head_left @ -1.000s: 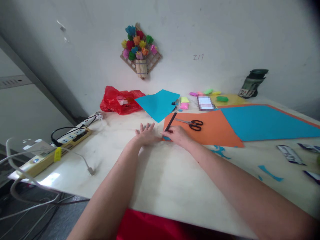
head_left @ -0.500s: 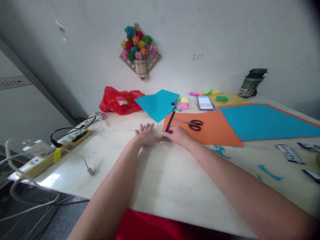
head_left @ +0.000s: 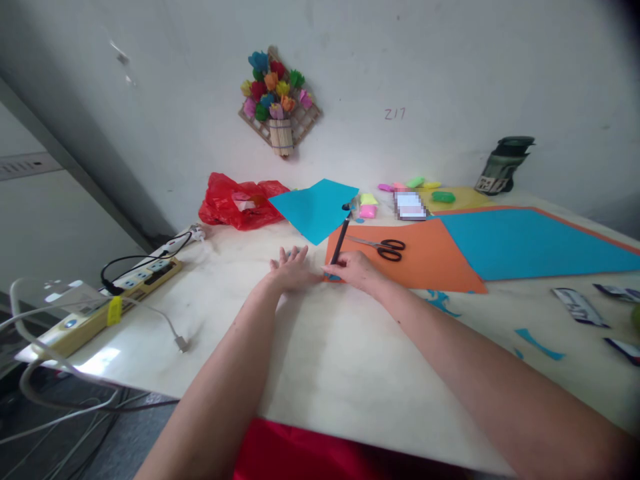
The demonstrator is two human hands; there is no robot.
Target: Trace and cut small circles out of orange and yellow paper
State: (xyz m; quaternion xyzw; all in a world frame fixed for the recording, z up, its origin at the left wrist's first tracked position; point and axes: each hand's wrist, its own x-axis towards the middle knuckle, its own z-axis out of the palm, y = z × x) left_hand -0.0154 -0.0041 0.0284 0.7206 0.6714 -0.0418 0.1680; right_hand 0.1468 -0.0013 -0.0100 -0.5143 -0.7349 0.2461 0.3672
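My right hand (head_left: 353, 268) is closed round a black pen (head_left: 341, 240), held upright with a slight tilt. The pen's lower end comes down by a small blue paper piece (head_left: 334, 277) at the left edge of the orange sheet (head_left: 425, 257); the tip itself is too small to make out. Flat on the table just left of it lies my left hand (head_left: 293, 267), fingers spread, thumb reaching toward the small blue piece. Black-handled scissors (head_left: 390, 249) rest on the orange sheet, beyond my right hand.
Behind my hands lie a blue sheet (head_left: 316, 208) and a red plastic bag (head_left: 243, 203). A larger blue sheet (head_left: 540, 243), blue scraps (head_left: 540, 343) and a bottle (head_left: 506, 165) are at right. A phone (head_left: 411, 206) lies at the back, a power strip (head_left: 113, 300) at left.
The top of the pen has tipped slightly toward the left and the far side. Both hands stay in nearly the same place.
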